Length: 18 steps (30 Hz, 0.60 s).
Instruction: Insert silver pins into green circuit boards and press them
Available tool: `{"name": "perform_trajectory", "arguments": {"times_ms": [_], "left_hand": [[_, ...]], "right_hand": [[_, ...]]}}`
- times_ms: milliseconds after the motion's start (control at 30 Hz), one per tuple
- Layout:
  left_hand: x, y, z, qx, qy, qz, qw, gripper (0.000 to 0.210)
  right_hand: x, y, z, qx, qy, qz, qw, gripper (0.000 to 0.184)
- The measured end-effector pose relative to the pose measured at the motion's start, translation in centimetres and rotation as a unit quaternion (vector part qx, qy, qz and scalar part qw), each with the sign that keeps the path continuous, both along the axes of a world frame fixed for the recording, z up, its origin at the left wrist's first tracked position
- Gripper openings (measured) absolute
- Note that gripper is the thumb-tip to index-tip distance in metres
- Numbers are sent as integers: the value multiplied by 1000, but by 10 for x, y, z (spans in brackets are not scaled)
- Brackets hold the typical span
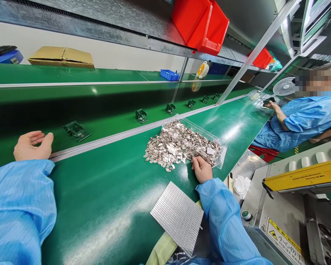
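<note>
Many metal pieces (168, 148) lie heaped just beyond the right hand (202, 170), fingers bent; whether it grips one cannot be determined. A gridded sheet (178, 217) lies near it, on its near side. The left hand (33, 147), unclasped, is just beside a circuit board (76, 130).

A white wall (121, 57) stands behind the glossy green counter (107, 180), which reflects streaks of light (121, 230); a grey metal shelf (99, 32) runs above.

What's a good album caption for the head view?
Right hand at small metal pieces, left hand near a circuit board.
</note>
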State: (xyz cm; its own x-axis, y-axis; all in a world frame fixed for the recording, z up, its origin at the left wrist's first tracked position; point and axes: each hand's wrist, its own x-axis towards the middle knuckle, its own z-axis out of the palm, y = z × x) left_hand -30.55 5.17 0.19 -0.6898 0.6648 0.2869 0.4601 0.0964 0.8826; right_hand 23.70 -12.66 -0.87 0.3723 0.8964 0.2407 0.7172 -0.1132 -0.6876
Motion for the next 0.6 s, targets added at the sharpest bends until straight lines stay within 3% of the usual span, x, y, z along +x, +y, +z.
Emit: {"name": "perform_trajectory", "arguments": {"times_ms": [333,600], "left_hand": [[-3,1,-3,18,1,-10,1000,43],[0,11,6,-39,-10,60,997,33]], "right_hand": [[-2,-1,3,7,5,11,1000,47],[0,-1,-1,27,22,-4,999,53]]}}
